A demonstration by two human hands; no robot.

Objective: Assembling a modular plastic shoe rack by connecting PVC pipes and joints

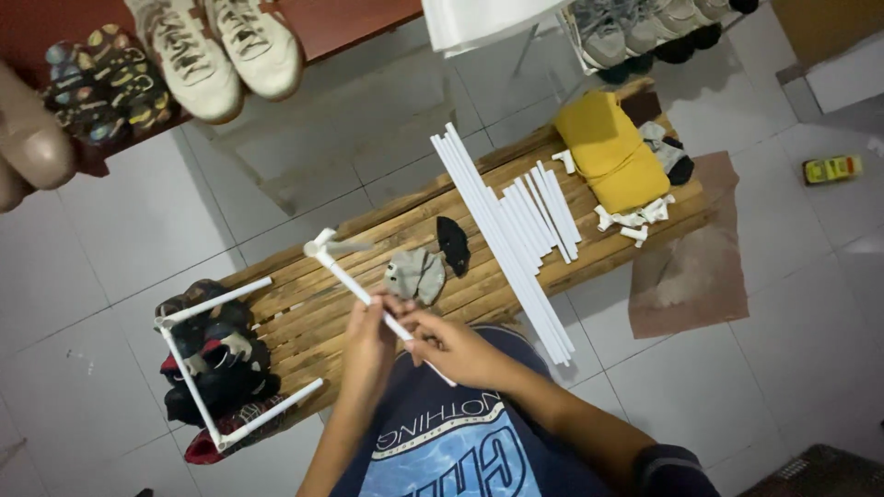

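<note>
White tube [354, 281]: a thin white tube with a white corner joint [319, 247] on its far end, held in the air over the near edge of the worktop [304, 308], slanted away from the person.
Left hand [368, 336]: closed around the near part of the tube, fingers wrapped on it.
Right hand [451, 345]: closed also, the fingertips pinch the near end of the same tube; whether a small piece is between them I cannot tell.
Doing it well: in my judgement the left hand should hold the tube steady while the right hand works straight along its axis, so the end does not bend or twist.
Frame part [198, 364]: one U-shaped piece of three white tubes joined at two corners, lying over a pile of dark clothes [216, 364] at the left end of the worktop.
Loose tubes [511, 230]: one bundle on the worktop, roughly ten or more, long and short; an exact count is not possible.
Small joints [635, 218]: a handful of white pieces, about five, beside a yellow cloth [608, 152].
Rags: one grey [414, 274], one black [452, 244], near the hands.
Shoes: two cream sneakers [216, 51] on a red shelf behind.
</note>
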